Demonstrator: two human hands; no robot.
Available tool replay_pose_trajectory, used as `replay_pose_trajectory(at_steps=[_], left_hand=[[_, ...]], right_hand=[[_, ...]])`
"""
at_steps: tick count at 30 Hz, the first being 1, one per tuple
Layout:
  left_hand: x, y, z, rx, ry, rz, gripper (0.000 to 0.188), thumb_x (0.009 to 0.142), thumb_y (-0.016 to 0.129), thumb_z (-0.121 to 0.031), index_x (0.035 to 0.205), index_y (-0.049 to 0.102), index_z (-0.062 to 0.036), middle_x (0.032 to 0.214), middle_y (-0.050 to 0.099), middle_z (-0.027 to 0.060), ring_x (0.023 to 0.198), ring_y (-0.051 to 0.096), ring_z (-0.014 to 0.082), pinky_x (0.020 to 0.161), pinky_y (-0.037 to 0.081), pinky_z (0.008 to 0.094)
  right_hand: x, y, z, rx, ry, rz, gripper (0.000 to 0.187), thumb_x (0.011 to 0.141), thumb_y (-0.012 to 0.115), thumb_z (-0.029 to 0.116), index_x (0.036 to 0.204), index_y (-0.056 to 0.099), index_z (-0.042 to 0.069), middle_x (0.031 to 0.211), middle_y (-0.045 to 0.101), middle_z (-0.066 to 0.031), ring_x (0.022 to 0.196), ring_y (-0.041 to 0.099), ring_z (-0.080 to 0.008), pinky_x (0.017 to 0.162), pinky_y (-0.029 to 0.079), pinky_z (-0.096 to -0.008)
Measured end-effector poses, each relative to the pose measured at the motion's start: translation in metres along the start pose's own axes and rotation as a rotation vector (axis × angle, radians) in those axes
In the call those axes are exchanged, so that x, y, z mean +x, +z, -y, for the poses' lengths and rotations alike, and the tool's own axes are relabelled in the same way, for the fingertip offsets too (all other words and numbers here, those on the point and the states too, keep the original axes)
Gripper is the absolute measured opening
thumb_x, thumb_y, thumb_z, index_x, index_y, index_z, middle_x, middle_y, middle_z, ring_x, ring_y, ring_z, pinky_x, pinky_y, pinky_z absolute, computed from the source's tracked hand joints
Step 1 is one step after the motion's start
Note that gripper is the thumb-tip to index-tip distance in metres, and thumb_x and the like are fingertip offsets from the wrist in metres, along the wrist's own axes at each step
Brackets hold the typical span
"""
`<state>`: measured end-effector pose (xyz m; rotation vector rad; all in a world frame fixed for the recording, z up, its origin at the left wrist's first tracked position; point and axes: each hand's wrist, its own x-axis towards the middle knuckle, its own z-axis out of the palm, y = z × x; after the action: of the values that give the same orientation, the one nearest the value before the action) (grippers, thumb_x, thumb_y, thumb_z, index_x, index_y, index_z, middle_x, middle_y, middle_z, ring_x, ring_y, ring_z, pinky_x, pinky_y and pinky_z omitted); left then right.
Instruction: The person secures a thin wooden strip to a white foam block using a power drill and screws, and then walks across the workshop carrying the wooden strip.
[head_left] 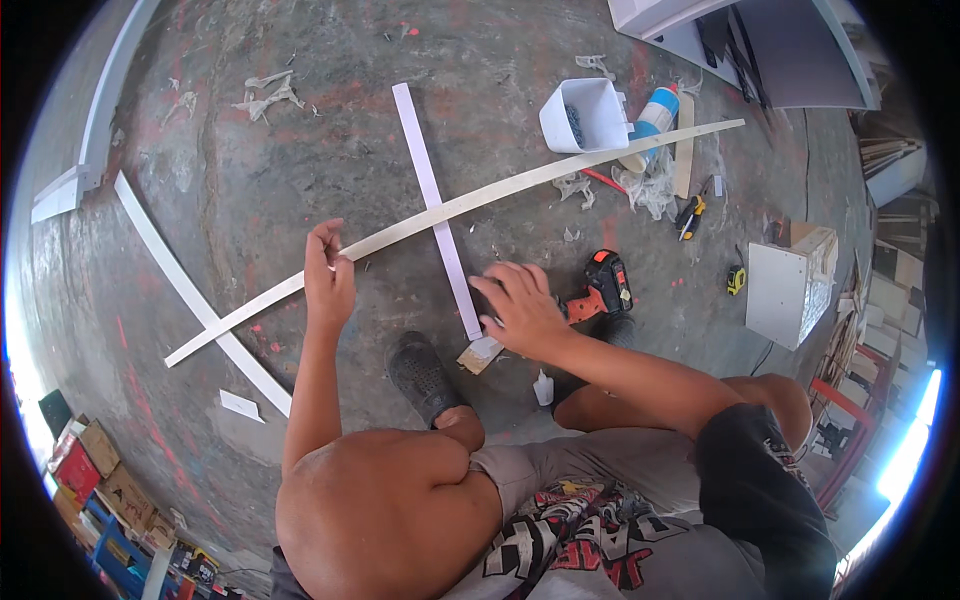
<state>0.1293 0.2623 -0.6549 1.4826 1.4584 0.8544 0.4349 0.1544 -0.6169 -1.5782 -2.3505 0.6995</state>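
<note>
Your left hand point(329, 272) pinches the long wooden strip point(470, 203) lying across the concrete floor point(300, 150). Your right hand point(520, 308) presses flat, fingers spread, on the white strip point(435, 205) crossing under it, beside the orange drill point(600, 290).

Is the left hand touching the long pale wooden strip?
Touching. The head view shows the left hand pinching the long wooden strip, fingertips closed over its edge.

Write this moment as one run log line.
left hand: pinches long wooden strip | right hand: presses white strip end | cordless drill: on floor beside
</note>
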Motion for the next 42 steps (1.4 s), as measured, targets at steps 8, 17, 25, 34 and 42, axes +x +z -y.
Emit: replay_pose_trajectory(at_steps=[8,17,25,34,42], left_hand=[[-0.006,0.05,-0.041,-1.242,-0.469,0.175,0.028,0.099,0.048,-0.001,0.126,0.053,-0.0041,0.108,0.062,0.0069,0.098,0.061,0.0183,0.086,0.051,0.033],[-0.024,0.061,-0.071,-1.453,-0.575,0.219,0.047,0.096,0.048,0.005,0.142,0.045,0.0011,0.145,0.052,0.0203,0.133,0.054,0.0299,0.113,0.048,0.0426],[-0.025,0.061,-0.079,-1.368,-0.623,0.222,0.038,0.101,0.056,-0.005,0.138,0.051,-0.0003,0.134,0.062,0.017,0.121,0.064,0.0257,0.106,0.053,0.0397],[-0.025,0.069,-0.083,-1.38,-0.599,0.358,0.042,0.096,0.063,-0.002,0.136,0.054,-0.001,0.131,0.064,0.0158,0.117,0.066,0.0236,0.102,0.055,0.0375],[-0.028,0.063,-0.082,-1.313,-0.512,0.51,0.046,0.096,0.066,-0.008,0.139,0.052,0.0023,0.13,0.066,0.0163,0.117,0.066,0.0233,0.101,0.053,0.0374]], right_hand=[[-0.07,-0.039,-0.043,-0.232,0.119,0.472,0.083,0.078,0.071,0.017,0.152,0.034,0.007,0.124,0.053,-0.0206,0.116,0.053,-0.0396,0.104,0.037,-0.0513],[-0.069,-0.05,-0.038,-0.076,0.215,0.446,0.073,0.08,0.07,0.011,0.146,0.041,0.005,0.115,0.06,-0.0216,0.111,0.059,-0.0399,0.096,0.045,-0.0487],[-0.049,-0.176,0.035,0.587,0.345,0.429,0.086,0.075,0.083,0.022,0.148,0.041,0.004,0.124,0.064,-0.0199,0.116,0.064,-0.0352,0.096,0.051,-0.0412],[-0.039,-0.184,0.042,0.41,0.146,0.068,0.036,0.081,0.075,0.01,0.116,0.068,0.004,0.113,0.069,-0.0163,0.104,0.066,-0.0334,0.092,0.052,-0.0407],[-0.039,-0.178,0.047,0.709,0.405,0.106,0.035,0.082,0.075,0.011,0.116,0.068,0.004,0.112,0.069,-0.0143,0.1,0.066,-0.0324,0.09,0.052,-0.0411]])
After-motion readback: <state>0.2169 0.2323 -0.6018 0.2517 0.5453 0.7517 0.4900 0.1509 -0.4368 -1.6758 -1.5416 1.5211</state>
